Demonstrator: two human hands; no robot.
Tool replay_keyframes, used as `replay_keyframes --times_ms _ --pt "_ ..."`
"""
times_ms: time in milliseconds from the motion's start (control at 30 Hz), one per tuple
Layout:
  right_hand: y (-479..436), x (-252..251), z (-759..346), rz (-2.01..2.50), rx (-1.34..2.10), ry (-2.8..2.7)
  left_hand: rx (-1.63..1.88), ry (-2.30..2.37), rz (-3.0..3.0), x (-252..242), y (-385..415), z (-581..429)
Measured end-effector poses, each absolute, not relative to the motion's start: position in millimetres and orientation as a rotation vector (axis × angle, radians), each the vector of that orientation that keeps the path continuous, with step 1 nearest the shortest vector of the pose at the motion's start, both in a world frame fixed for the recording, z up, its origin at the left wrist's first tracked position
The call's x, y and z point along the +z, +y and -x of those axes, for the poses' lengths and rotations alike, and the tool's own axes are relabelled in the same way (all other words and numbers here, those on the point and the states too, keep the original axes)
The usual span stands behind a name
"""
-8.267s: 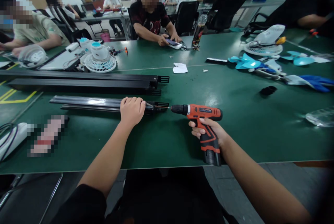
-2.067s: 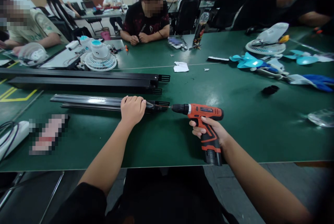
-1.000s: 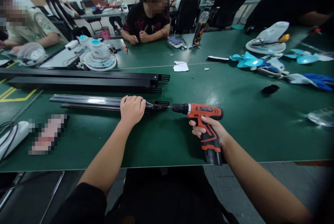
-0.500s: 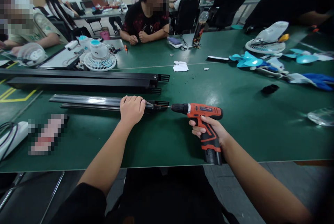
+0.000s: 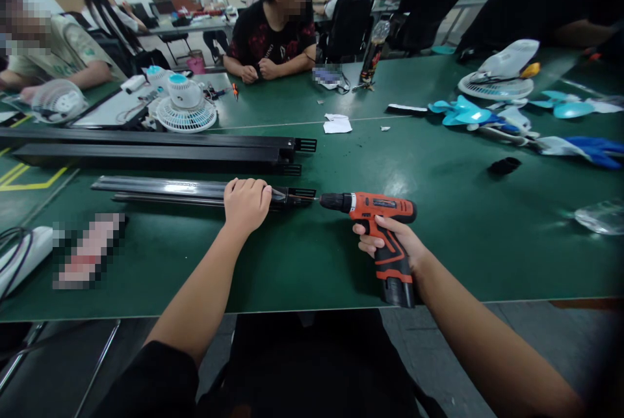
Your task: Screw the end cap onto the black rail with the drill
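Note:
My left hand [image 5: 247, 205] is wrapped over a long black metal rail [image 5: 180, 186] lying on the green table, near its right end. My right hand [image 5: 390, 240] grips the handle of an orange and black cordless drill [image 5: 383, 205]. The drill points left, and its thin bit [image 5: 316, 198] meets the rail's slotted end piece [image 5: 299, 195]; the exact contact is too small to make out. My left palm hides part of the rail. Just behind lie two longer black rails [image 5: 160, 153] with similar slotted ends [image 5: 305, 145].
White fan parts [image 5: 185, 112] stand at the back left, with blue fan blades [image 5: 461, 111] and another fan head [image 5: 502, 73] at the right. A phone-like object [image 5: 92, 252] lies front left. Across the table sits a person [image 5: 273, 41]. A bottle [image 5: 375, 54] stands behind.

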State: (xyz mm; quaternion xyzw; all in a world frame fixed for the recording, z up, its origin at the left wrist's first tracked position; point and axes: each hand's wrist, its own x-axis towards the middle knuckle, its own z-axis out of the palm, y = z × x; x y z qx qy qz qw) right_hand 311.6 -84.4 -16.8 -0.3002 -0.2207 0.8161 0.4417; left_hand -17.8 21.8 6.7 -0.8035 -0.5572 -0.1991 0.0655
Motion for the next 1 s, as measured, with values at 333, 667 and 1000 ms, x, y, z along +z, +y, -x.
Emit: replay_keyframes --times_ms 333,667,1000 --pt "-84.0 -18.4 -312.9 0.736 2.023 -0.570 -0.615 -1.704 2.445 7.1 22.2 17.3" --pt "-84.5 -17.9 -311.2 0.750 2.011 -0.541 -0.610 -1.691 2.434 6.7 22.8 17.7" --pt "-84.2 -16.5 -312.0 0.758 2.031 -0.561 -0.609 -1.690 2.416 7.3 21.6 17.2"
